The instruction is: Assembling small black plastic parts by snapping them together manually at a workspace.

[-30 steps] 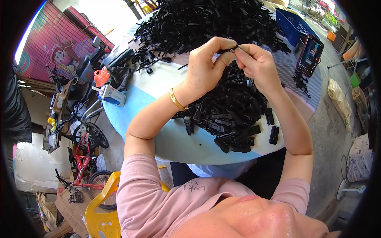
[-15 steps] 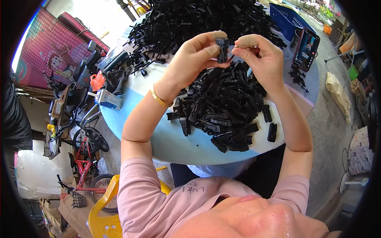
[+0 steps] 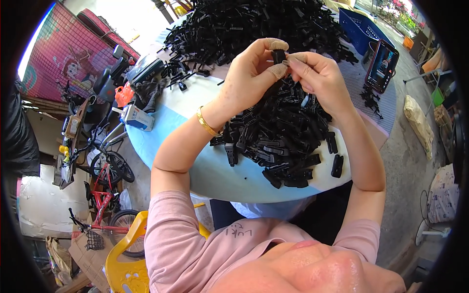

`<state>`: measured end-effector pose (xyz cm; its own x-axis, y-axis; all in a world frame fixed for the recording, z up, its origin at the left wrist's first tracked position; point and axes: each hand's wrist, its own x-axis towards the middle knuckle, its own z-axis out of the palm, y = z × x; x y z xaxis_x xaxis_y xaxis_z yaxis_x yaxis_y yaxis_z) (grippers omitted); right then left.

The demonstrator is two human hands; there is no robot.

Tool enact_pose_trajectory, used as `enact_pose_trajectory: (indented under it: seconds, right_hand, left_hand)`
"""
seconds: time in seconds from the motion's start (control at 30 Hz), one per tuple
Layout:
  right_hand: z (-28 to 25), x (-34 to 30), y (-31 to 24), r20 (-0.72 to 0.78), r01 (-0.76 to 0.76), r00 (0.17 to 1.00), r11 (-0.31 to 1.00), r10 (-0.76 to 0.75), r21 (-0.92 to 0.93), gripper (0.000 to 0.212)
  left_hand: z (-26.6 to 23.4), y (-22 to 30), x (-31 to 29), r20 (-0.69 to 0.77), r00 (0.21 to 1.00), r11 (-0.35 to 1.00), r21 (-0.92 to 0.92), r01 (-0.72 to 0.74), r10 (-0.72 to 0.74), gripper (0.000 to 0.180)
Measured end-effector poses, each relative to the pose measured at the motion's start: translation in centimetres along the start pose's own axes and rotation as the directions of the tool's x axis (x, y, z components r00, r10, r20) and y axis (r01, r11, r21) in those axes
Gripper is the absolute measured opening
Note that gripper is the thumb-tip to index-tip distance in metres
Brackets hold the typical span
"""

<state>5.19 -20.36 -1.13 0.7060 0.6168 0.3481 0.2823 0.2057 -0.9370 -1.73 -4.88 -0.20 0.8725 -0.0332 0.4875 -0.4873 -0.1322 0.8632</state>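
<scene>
Above the table, my left hand (image 3: pixel 246 75) pinches a small black plastic piece (image 3: pixel 279 56) upright between thumb and forefinger, both wrapped in tan covers. Right beside it, my right hand (image 3: pixel 325 80) is closed in a pinch, its fingertips against the piece's side. Whatever is between those fingertips is too small and hidden to make out. Under both hands lies a heap of similar black plastic pieces (image 3: pixel 273 134). Two loose black pieces lie at its right edge, one of them a single oblong piece (image 3: pixel 337 166).
A larger mound of black parts (image 3: pixel 259 24) covers the table's far side. A blue basket (image 3: pixel 361 29) and a propped phone (image 3: pixel 382 66) stand at far right. On the left edge sits a small white-and-blue box (image 3: pixel 138 118). A yellow chair (image 3: pixel 122 259) is at lower left.
My right hand has moved left, bringing its fingertips against the piece in my left hand. Before, a gap showed between the hands. The left hand has shifted slightly right.
</scene>
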Motion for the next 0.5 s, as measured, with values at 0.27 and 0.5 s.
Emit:
enact_pose_trajectory:
  seconds: [0.27, 0.5]
  right_hand:
    - [0.7, -0.6, -0.5, -0.004, -0.071, 0.997, 0.995, 0.072, 0.071, 0.017]
    - [0.5, -0.4, -0.4, 0.022, -0.089, 0.996, 0.983, 0.087, 0.16, 0.015]
  left_hand:
    - [0.4, -0.1, -0.2, -0.053, 0.995, 0.996, 0.04, -0.076, 0.079, 0.026]
    - [0.9, -0.2, -0.7, -0.141, 0.941, 0.898, 0.37, -0.237, 0.306, 0.02]
